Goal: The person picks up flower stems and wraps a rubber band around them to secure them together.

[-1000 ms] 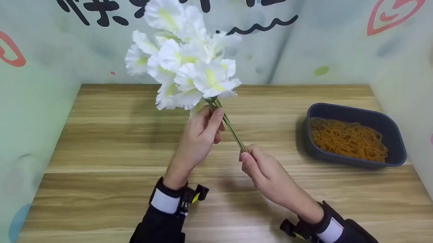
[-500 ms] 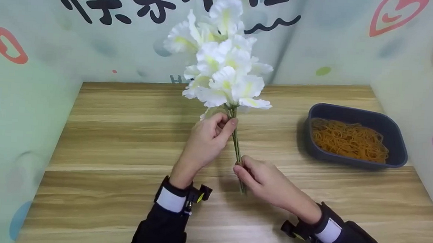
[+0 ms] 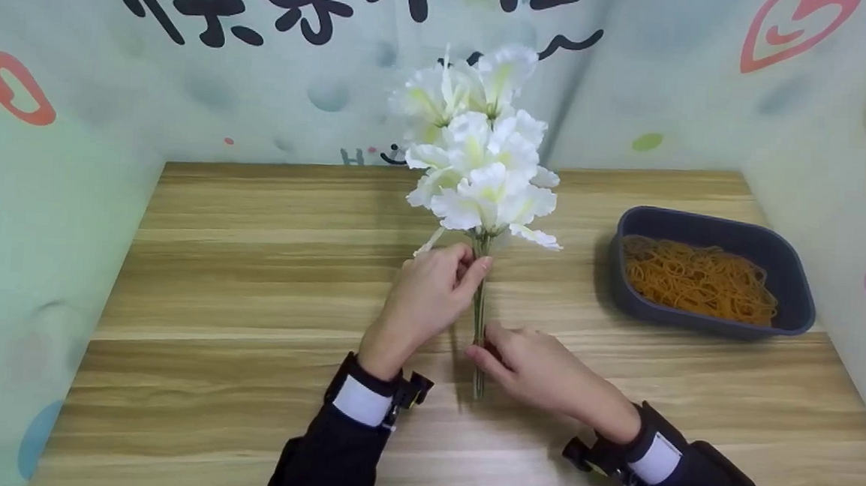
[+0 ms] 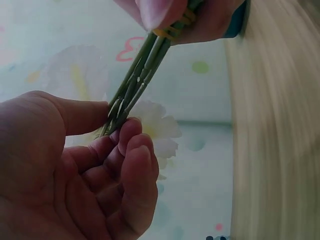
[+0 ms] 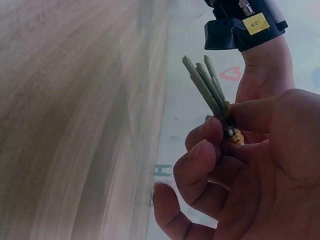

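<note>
A bunch of white artificial flowers (image 3: 484,148) with yellow-green centres stands nearly upright between both hands. My left hand (image 3: 426,291) pinches the green stems (image 4: 140,75) between thumb and fingers, just under the blossoms. Lower down, my right hand (image 3: 545,370) pinches the same stems. A yellow-orange rubber band (image 4: 172,31) is wound around them there, partly covered by the right fingers. Seen from the right wrist, cut stem ends (image 5: 205,82) stick out past the right thumb, close to the band's coils.
A dark blue-grey plastic container (image 3: 714,324) at the right holds a pile of orange rubber bands (image 3: 701,282). Beneath the hands lies a wood-grain tabletop (image 3: 212,290). Printed panels (image 3: 246,104) enclose the table at the back and both sides.
The bunch has swung from leaning left to nearly upright, its blossoms moving right and lower. My left hand has shifted right and down with it; the right hand has moved slightly down the picture.
</note>
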Available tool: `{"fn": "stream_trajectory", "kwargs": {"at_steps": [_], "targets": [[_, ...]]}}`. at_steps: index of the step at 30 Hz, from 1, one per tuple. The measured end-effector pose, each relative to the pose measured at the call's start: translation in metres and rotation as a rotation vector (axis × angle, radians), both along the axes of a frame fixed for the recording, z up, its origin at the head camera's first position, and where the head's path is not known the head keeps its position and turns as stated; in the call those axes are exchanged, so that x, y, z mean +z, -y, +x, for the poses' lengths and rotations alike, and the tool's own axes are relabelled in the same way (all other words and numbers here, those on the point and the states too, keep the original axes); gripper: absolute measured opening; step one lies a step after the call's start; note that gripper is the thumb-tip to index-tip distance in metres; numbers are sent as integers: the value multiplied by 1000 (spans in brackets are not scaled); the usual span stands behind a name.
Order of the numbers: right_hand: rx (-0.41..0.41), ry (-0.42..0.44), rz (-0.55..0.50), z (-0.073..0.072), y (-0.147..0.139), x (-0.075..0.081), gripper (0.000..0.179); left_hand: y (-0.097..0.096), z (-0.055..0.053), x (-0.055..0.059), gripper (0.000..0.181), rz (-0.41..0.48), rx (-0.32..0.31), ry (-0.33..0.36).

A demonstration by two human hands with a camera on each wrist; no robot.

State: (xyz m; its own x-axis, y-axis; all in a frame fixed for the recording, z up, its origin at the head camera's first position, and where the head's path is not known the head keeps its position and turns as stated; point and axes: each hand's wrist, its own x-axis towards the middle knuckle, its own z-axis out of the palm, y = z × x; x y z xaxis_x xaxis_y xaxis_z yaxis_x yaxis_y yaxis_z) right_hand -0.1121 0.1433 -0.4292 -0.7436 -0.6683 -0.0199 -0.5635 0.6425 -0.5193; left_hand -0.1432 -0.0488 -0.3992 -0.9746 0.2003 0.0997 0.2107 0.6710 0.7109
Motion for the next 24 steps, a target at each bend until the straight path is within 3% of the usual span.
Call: {"fn": "stream_trajectory", "kwargs": {"at_steps": [7, 16, 24], "targets": [[2, -13, 82, 0, -2, -3, 34, -3, -5, -15, 34, -54, -21, 42], [44, 61, 152, -2, -3, -11, 37, -4, -6, -33, 38, -212, -32, 111], [54, 128, 197, -3, -3, -18, 38, -8, -8, -45, 40, -229, -71, 140]]}}
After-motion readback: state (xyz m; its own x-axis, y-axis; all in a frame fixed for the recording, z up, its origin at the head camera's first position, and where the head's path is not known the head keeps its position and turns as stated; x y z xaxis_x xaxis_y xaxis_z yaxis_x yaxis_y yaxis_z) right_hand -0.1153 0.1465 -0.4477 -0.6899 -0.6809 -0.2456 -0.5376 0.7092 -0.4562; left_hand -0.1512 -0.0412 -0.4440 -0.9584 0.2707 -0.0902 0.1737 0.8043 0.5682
